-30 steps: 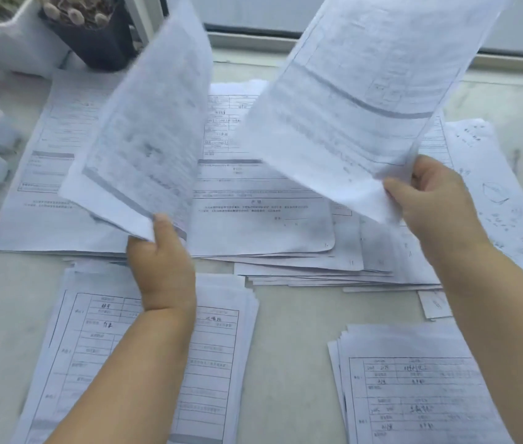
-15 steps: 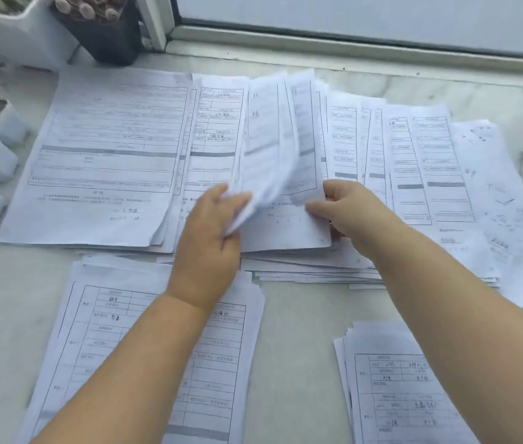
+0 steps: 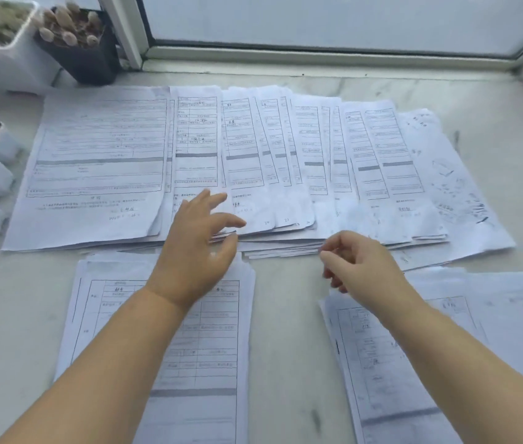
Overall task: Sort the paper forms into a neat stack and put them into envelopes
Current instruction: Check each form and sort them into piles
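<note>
Bare of any sheet, the left hand (image 3: 197,248) hovers with fingers spread and relaxed over the near edge of the fanned row of white printed paper forms (image 3: 286,168); the right hand (image 3: 359,264), fingers loosely curled, also holds nothing. Nearer the person than this row lie a left stack of white forms (image 3: 221,341) and a right stack of white forms (image 3: 414,363). Recommended procedure: pinch one top sheet by its near corner, lift it clear, then match it to a stack. No envelopes are visible.
</note>
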Demonstrator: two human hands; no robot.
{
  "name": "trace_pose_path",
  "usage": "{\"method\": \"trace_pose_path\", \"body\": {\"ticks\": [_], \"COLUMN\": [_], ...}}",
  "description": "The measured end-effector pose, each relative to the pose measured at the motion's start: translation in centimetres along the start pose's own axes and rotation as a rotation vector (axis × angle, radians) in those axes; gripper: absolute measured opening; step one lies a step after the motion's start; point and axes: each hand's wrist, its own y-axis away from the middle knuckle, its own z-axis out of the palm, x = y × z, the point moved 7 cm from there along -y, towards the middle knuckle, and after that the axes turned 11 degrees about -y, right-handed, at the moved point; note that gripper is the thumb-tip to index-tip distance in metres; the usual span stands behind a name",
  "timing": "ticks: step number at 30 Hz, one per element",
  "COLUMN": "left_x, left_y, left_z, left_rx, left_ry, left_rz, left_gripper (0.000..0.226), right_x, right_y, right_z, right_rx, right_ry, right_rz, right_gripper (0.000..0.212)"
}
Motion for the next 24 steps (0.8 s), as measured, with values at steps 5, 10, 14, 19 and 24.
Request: {"method": "trace_pose_path", "body": {"ticks": [5, 10, 14, 19, 24], "left_x": [0.4, -0.3, -0.5, -0.1, -0.3], "left_y": [8.3, 19.5, 26.2, 29.5, 29.7], "left_z": [-1.8, -1.3, -0.9, 0.8, 0.8], "left_rx": [0.096, 0.044, 0.028, -0.115, -0.161], "left_ry": [-0.030, -0.076, -0.078, -0.099, -0.099], "left_rz": [0.017, -0.020, -0.087, -0.102, -0.080], "left_gripper": [0.023, 0.021, 0.023, 0.015, 0.027], "right_x": [5.9, 9.5, 11.0, 11.8, 11.5], "right_y": [8.5, 14.9, 18.2, 20.3, 21.3], "right_z": [6.1, 9.2, 10.2, 11.0, 12.8], "right_rx": [-0.209, -0.233, -0.242, -0.231, -0.243], "right_ry": [-0.040, -0.072, -0.064, -0.145, -0.182], "right_rz": [0.200, 0.229, 0.192, 0.171, 0.122], "right_gripper": [0.010, 0.005, 0.006, 0.012, 0.030]}}
